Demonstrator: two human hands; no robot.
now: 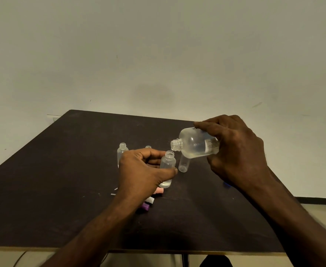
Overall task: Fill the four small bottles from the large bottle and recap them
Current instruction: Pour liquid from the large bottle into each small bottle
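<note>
- left hand (139, 170) covers most of one small bottle (148, 147), only its rim pokes out, and hides the lower side of another one (122, 151)
- large bottle (196, 144) label print is too blurry to read
- caps (148, 200) partly tucked under the left wrist
- blue thing (226, 184) mostly behind the right hand (235, 151), can't tell what it is

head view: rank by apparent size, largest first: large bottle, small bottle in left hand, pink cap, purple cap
1. large bottle, tilted in the right hand
2. small bottle held by the left hand
3. pink cap and purple cap: both partly hidden by the left arm, too alike to rank
</note>
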